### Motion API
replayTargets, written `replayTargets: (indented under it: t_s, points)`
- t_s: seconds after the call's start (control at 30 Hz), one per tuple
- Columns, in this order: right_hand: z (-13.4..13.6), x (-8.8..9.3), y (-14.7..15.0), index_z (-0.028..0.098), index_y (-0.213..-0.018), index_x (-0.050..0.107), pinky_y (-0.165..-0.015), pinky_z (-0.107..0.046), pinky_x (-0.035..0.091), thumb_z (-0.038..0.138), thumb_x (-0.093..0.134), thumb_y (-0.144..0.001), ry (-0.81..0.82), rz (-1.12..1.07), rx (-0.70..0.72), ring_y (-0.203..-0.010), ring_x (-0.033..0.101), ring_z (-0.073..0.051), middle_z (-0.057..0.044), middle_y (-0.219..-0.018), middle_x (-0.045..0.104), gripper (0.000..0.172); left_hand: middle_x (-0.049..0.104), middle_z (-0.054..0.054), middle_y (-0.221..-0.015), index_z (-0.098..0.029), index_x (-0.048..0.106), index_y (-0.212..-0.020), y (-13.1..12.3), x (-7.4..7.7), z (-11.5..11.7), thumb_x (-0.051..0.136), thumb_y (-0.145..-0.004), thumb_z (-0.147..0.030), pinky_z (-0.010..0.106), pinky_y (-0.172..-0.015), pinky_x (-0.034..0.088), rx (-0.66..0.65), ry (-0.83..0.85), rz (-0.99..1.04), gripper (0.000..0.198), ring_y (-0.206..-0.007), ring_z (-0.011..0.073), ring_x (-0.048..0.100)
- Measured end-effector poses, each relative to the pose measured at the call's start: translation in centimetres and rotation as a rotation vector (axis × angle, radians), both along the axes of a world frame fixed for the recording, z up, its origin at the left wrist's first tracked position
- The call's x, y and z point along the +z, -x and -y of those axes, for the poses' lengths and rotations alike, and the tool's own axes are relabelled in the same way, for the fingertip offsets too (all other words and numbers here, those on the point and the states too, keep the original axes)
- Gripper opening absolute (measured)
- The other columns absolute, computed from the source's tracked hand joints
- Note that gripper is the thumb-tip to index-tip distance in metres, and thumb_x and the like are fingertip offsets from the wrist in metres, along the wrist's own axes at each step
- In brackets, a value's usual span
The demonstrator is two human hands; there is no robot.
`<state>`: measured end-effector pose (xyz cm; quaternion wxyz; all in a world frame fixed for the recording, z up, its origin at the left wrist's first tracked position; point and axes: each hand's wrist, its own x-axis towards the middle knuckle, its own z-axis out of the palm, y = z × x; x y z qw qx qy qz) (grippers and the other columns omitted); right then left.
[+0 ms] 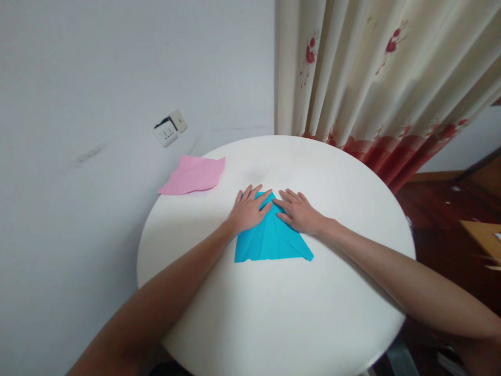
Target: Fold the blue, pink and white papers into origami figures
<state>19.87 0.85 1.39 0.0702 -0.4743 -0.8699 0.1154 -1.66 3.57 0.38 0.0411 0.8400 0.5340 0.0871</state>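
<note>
A sheet of blue paper (pixel 266 243) lies on the white round table (pixel 274 308), with creases down its middle and its right side folded over. Its top narrows to a point between my hands. My left hand (pixel 250 209) rests with spread fingers on the upper left of the paper. On the upper right edge lies my right hand (pixel 299 211), fingers stretched out, with the thumb and index finger on the folded flap. Parts of both upper edges are hidden under the hands.
A pink sheet of paper (pixel 193 175) lies at the table's far left, partly over the edge. Behind it is a wall with a socket (pixel 166 133). A cream and red curtain (pixel 352 78) hangs at the back right. A wooden surface (pixel 483 235) stands at the far right.
</note>
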Motion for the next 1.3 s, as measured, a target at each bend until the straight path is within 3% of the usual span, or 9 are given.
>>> replayTargets:
  t_s: [0.57,0.8,1.0,1.3]
  points:
    - [0.0,1.0,-0.8,0.022,-0.156,0.039,-0.119,-0.065,0.017,0.052,0.042,-0.101,0.052,0.002,0.048,-0.153,0.014,-0.039,-0.016,-0.166,0.022,0.062,0.036,0.006,-0.161,-0.029,0.043,-0.152,0.6,0.5,0.8,0.039,-0.102,-0.048,0.058,-0.121,0.023,-0.01,0.007,0.013,0.053,-0.15,0.0336,0.027]
    - [0.5,1.4,-0.9,0.022,-0.154,0.042,-0.118,-0.067,0.018,0.048,0.044,-0.101,0.042,0.005,0.029,-0.153,0.018,-0.039,-0.016,-0.165,0.025,0.059,0.062,0.01,-0.135,-0.02,0.068,-0.127,2.4,1.7,-0.6,0.044,-0.099,-0.039,0.039,-0.112,0.042,-0.095,-0.008,0.114,0.041,-0.125,0.0249,0.057]
    - [0.4,1.5,-1.0,0.022,-0.152,0.044,-0.118,-0.067,0.02,0.045,0.048,-0.1,0.047,0.003,0.02,-0.152,0.02,-0.039,-0.016,-0.164,0.028,0.058,0.066,0.011,-0.121,-0.018,0.068,-0.123,4.1,2.8,-1.0,0.052,-0.094,-0.037,0.042,-0.105,0.045,0.025,0.001,0.071,0.038,-0.114,0.0273,0.06]
    - [0.2,1.1,-1.0,0.023,-0.153,0.044,-0.117,-0.069,0.02,0.045,0.048,-0.099,0.053,-0.015,0.014,-0.152,0.02,-0.04,-0.016,-0.164,0.028,0.058,0.066,0.008,-0.099,-0.018,0.067,-0.105,4.7,1.9,-1.9,0.068,-0.084,-0.039,0.036,-0.087,0.05,0.144,0.079,0.16,0.03,-0.093,0.0235,0.063]
